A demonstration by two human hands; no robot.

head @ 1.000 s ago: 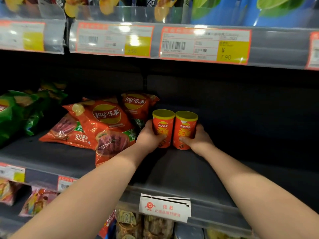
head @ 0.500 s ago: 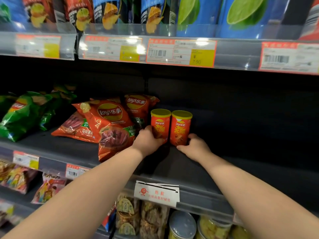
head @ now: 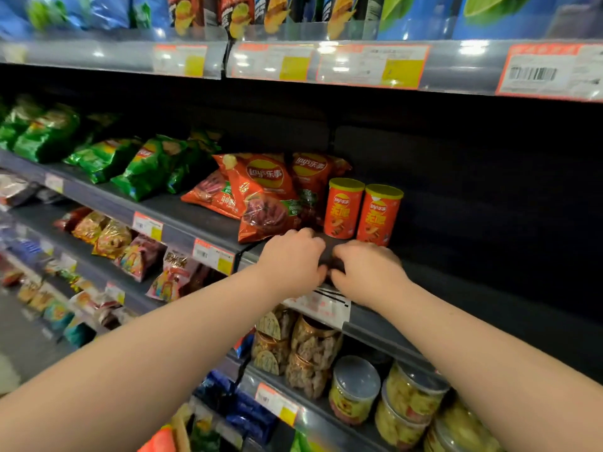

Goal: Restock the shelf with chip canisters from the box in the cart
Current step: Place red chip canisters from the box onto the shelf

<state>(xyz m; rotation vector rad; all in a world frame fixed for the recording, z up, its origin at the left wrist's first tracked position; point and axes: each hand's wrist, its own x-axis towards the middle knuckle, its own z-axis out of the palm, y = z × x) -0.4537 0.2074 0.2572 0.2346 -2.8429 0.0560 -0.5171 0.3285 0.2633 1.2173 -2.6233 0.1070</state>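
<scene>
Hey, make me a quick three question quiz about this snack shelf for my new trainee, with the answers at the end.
1. Which goods lie right beside the orange canisters? A green bags, B orange chip bags, C glass jars.
2. True or false: the left hand grips one of the canisters.
3. Fill the gap: the canisters' lids are ____.

Key:
1. B.
2. False. The left hand and the right hand are both empty, near the front edge of the shelf, and the canisters stand upright on it.
3. Yellow.
</scene>
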